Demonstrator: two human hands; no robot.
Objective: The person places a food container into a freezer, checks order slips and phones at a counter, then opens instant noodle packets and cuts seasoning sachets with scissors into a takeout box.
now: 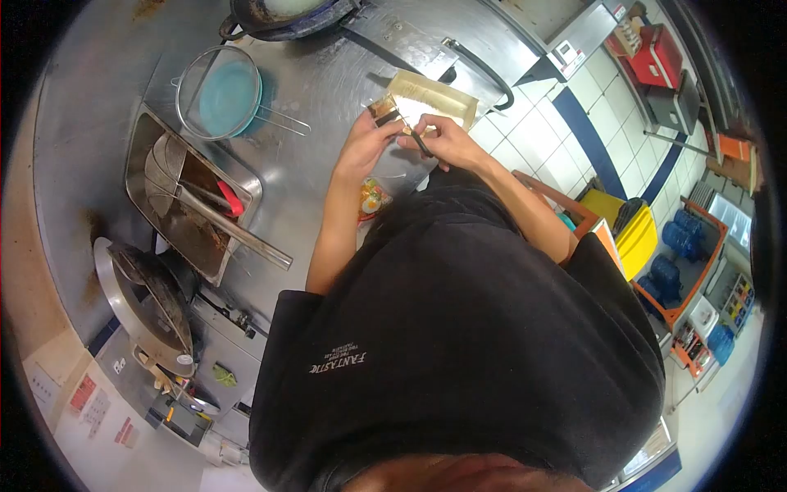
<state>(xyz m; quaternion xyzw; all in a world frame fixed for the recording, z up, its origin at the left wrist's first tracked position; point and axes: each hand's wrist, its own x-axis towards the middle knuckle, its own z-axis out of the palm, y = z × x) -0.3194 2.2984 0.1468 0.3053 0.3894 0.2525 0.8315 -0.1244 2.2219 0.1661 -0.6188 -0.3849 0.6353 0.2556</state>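
Observation:
My left hand is closed around a small brown and gold item, perhaps a packet, above the steel counter. Beside it, my right hand grips a dark-handled tool, its far end pointing towards the item; its exact kind is too small to tell. Just beyond both hands lies a cream rectangular tray with something white in it. Below my left hand, close to my body, a container of food shows egg and orange-red pieces, partly hidden by my dark shirt.
A round strainer rests over a turquoise bowl at the left. Nearer stands a sunken basin with ladles and a red-handled tool. A dark wok is at the top, another pan at the lower left.

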